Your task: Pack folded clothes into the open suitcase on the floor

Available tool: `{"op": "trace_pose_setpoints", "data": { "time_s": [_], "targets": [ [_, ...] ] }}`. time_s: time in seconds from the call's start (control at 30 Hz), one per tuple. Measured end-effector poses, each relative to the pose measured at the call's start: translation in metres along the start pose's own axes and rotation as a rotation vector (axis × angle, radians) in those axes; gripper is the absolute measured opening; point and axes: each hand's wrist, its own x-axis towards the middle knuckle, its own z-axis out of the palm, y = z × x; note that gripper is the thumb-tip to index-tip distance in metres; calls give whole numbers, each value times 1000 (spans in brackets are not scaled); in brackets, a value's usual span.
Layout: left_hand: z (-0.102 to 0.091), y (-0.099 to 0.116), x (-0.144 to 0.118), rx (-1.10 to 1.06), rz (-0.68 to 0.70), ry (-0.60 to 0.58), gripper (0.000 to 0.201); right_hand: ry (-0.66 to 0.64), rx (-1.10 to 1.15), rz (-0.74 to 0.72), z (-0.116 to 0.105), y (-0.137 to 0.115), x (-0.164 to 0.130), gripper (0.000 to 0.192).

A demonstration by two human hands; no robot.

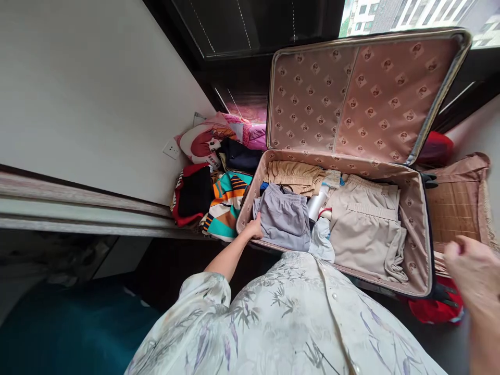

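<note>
Luggage is counted as one open suitcase, lid raised. Inside it are seen four folded garments — grey shorts at its near left corner, beige trousers to their right, a tan piece at the back, a pale blue one at the near edge — and one white bottle. The left hand is laid loosely open against the shorts, nothing gripped. The right hand, off the suitcase's right corner, is loosely curled and empty.
</note>
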Motion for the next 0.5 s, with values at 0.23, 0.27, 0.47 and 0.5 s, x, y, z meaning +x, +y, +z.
{"op": "trace_pose_setpoints", "data": {
  "time_s": [0.23, 0.27, 0.47, 0.5],
  "targets": [
    [-26, 1, -5, -262, 57, 133, 60, -688, 448, -609, 5, -234, -29, 31],
    [-30, 3, -5, -312, 64, 137, 51, -768, 471, -682, 11, -260, -38, 32],
    [-53, 25, 4, -724, 134, 70, 43, -861, 461, -758, 54, -353, -77, 41],
    [-56, 28, 5, -840, 155, 34, 44, -866, 450, -755, 61, -359, -78, 42]
  ]
}}
